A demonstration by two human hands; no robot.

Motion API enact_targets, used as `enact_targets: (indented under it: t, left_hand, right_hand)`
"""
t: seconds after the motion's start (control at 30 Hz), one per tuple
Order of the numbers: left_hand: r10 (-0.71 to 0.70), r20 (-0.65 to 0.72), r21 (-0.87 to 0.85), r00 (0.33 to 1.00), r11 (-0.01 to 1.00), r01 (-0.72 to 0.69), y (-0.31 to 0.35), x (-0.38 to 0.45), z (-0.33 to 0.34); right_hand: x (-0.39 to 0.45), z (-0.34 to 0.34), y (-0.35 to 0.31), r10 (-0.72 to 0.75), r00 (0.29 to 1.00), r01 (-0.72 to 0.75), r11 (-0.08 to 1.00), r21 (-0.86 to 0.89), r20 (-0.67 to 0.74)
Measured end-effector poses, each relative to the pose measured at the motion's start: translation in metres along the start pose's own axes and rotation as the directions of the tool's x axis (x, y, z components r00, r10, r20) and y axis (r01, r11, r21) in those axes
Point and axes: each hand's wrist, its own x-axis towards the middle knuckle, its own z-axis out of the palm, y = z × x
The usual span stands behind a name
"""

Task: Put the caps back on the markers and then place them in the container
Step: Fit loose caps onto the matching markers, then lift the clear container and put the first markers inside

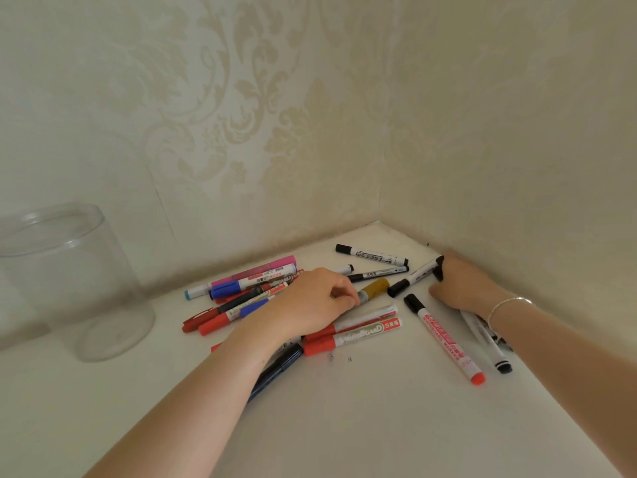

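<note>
A dark navy marker lies nearest, under the left forearm. The left hand pinches a mustard-coloured marker amid the scattered pile; the right hand grasps a black cap near the counter's back corner. The clear container stands at the left edge.

Left hand low, palm down, fingertips pinched together — right hand palm down, fingers curled; both forearms extended.

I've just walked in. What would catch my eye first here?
A heap of coloured markers scattered on the white table near the wallpapered corner. Both hands are in it: the left hand pinches a mustard-yellow marker, the right hand touches a black-capped one. A clear container stands far left, with nothing visible inside.
</note>
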Motion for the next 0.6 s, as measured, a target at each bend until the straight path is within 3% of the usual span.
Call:
enact_targets:
  t: [0.1, 0.17, 0.2, 0.27, 0.33, 0.43, 0.5, 0.6]
  left_hand:
    - [-0.003, -0.011, -0.116, 1.000, 0.993, 0.002, 0.002, 0.001, 0.003]
    - [-0.054, -0.014, -0.409, 0.998, 0.911, 0.043, 0.008, 0.001, 0.008]
    - [-0.101, 0.002, -0.601, 0.995, 0.795, 0.082, 0.014, 0.001, 0.012]
    - [-0.178, 0.115, -0.879, 0.977, 0.441, 0.184, 0.027, 0.003, 0.020]
    - [-0.210, 0.243, -0.952, 0.947, 0.137, 0.275, 0.040, 0.006, 0.030]
    - [-0.218, 0.360, -0.925, 0.907, -0.210, 0.317, 0.051, 0.013, 0.045]
    - [-0.203, 0.358, -0.882, 0.912, -0.395, 0.258, 0.057, 0.015, 0.050]
    - [-0.337, 0.274, -0.872, 0.901, -0.482, 0.085, 0.061, 0.023, 0.052]
  right_hand:
    - [-0.001, -0.017, -0.008, -0.004, 0.996, 0.023, 0.979, 0.202, -0.092]
    - [-0.008, -0.036, -0.022, -0.060, 0.976, 0.137, 0.916, 0.377, -0.207]
    - [-0.013, -0.045, -0.032, -0.089, 0.966, 0.200, 0.856, 0.477, -0.245]
    - [-0.023, -0.057, -0.054, -0.121, 0.950, 0.287, 0.697, 0.657, -0.287]
    - [-0.029, -0.058, -0.075, -0.107, 0.927, 0.358, 0.547, 0.757, -0.361]
    - [-0.037, -0.051, -0.101, 0.000, 0.862, 0.469, 0.378, 0.798, -0.507]
    - [-0.041, -0.046, -0.113, 0.056, 0.824, 0.516, 0.337, 0.787, -0.564]
    - [-0.047, -0.038, -0.124, 0.088, 0.816, 0.522, 0.311, 0.794, -0.571]
